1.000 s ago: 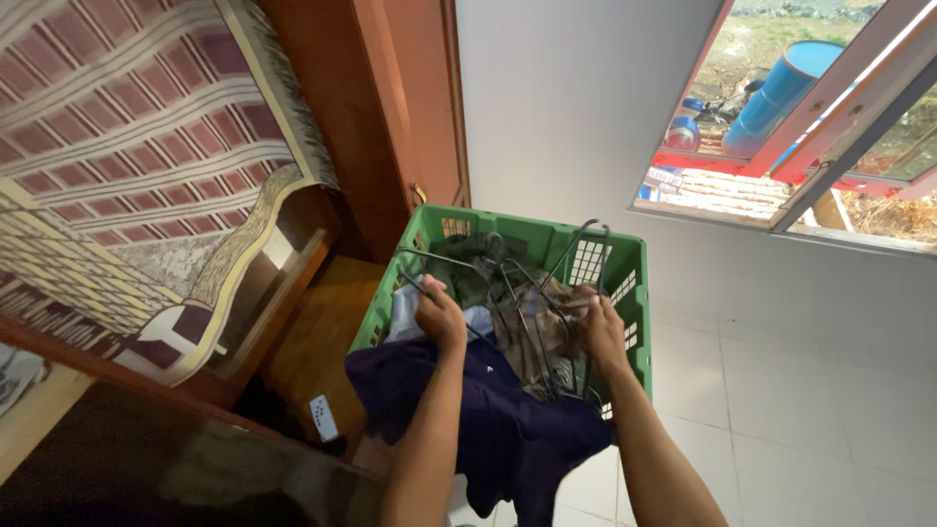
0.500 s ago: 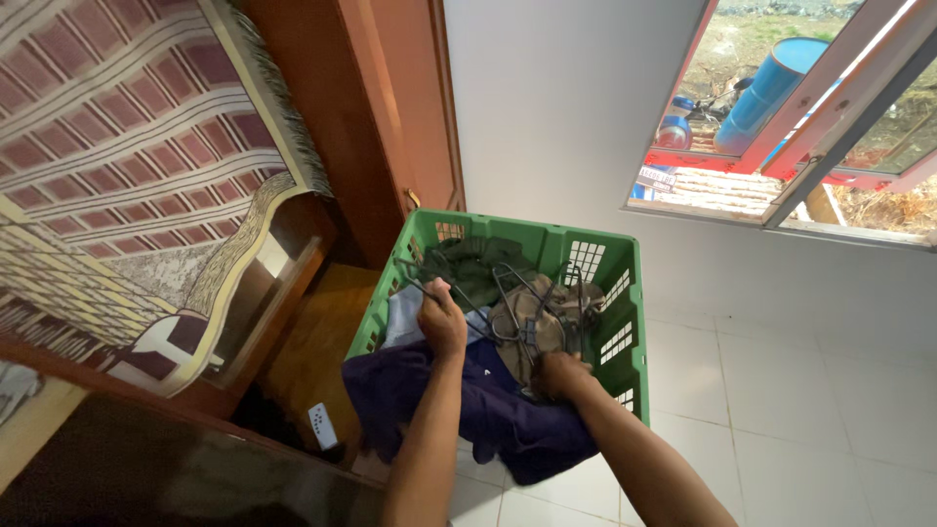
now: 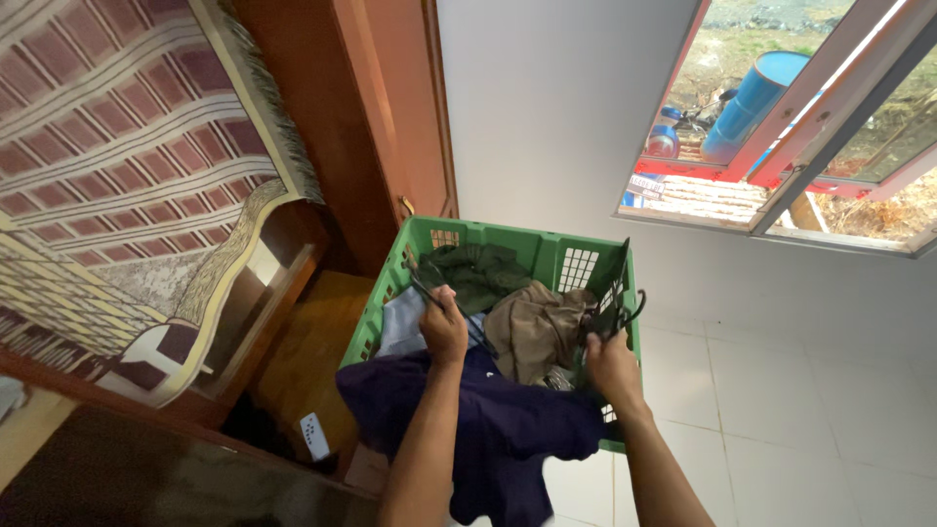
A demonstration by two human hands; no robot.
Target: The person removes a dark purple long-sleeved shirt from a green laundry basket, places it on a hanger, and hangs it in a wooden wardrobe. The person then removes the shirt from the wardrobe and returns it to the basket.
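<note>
A green plastic laundry basket (image 3: 522, 240) stands on the floor, full of clothes. A dark navy garment (image 3: 488, 425) hangs over its near rim. My left hand (image 3: 444, 327) grips a dark wire hanger (image 3: 422, 285) at the basket's left side, above a light blue cloth (image 3: 398, 327). My right hand (image 3: 610, 361) holds a bundle of dark hangers (image 3: 615, 298) against the basket's right wall. A brown garment (image 3: 535, 327) and a dark green one (image 3: 478, 273) lie in the middle.
A wooden cabinet (image 3: 361, 117) and a wooden step (image 3: 312, 351) are to the left, draped with a patterned rug (image 3: 127, 176). A white remote (image 3: 313, 436) lies below. White tiled floor (image 3: 781, 410) spreads right, under an open window (image 3: 781, 127).
My right hand gathered the hangers off the clothes pile and moved them to the basket's right wall. The brown garment is now uncovered. My left hand stayed put.
</note>
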